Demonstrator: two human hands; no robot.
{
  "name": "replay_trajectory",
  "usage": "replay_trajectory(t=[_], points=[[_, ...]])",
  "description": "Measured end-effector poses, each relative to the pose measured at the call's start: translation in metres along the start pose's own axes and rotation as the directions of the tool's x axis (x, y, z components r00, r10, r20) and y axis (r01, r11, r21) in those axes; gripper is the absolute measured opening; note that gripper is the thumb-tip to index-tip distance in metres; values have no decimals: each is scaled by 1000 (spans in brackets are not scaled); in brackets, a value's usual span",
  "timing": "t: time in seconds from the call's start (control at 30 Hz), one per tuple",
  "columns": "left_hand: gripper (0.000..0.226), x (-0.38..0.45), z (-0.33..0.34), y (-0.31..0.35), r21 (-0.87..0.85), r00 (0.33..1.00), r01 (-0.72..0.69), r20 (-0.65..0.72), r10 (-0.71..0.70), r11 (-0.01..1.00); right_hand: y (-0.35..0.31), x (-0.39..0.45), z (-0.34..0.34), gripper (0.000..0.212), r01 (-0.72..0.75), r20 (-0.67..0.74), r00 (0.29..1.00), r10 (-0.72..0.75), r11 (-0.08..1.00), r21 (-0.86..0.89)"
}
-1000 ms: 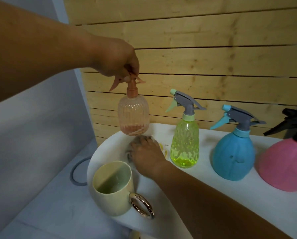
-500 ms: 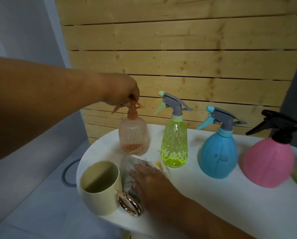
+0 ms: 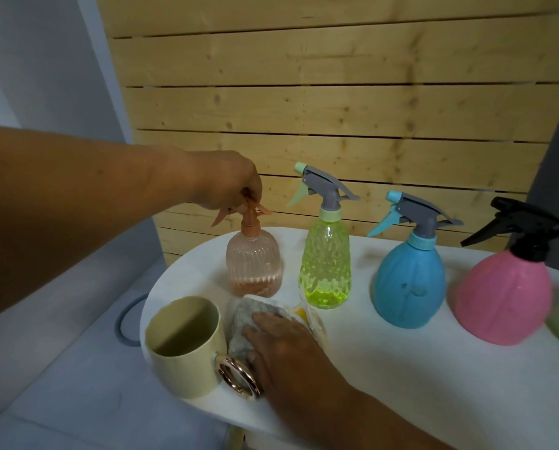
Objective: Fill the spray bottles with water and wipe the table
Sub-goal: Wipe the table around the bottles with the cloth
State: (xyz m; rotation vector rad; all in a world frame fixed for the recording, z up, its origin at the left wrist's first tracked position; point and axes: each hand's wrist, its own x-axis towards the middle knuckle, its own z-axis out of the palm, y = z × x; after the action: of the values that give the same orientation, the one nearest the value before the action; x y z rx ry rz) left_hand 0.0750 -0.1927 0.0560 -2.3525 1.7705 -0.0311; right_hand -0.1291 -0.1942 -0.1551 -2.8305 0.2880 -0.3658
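1. My left hand (image 3: 229, 180) pinches the peach bottle (image 3: 253, 266) by its sprayer, behind the mug (image 3: 182, 345), steadying it.
2. My right hand (image 3: 283, 344) presses flat on the cloth (image 3: 250, 319) beside the mug, wiping the table (image 3: 401, 368).

A cream mug (image 3: 182, 347) with a shiny ring handle (image 3: 239, 378) is seen upright at the near left. A wall of pale wooden planks (image 3: 336, 108) is seen behind, a grey ring (image 3: 125, 323) on the floor (image 3: 60, 384) below.
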Motion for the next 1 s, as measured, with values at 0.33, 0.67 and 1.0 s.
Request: replay_trajectory(t=[0.33, 0.67, 1.0], points=[[18, -4, -1, 3, -17, 1000, 9, 26, -8, 1000, -7, -3, -1, 51, -41, 29, 999, 41, 999, -21], [37, -31, -7, 7, -28, 985, -20, -174, 15, 999, -14, -13, 0, 51, -89, 89, 991, 97, 992, -87], [111, -115, 19, 5, -328, 922, 155, 388, -17, 932, -13, -25, -13, 51, 8, 157, 987, 32, 969, -246]])
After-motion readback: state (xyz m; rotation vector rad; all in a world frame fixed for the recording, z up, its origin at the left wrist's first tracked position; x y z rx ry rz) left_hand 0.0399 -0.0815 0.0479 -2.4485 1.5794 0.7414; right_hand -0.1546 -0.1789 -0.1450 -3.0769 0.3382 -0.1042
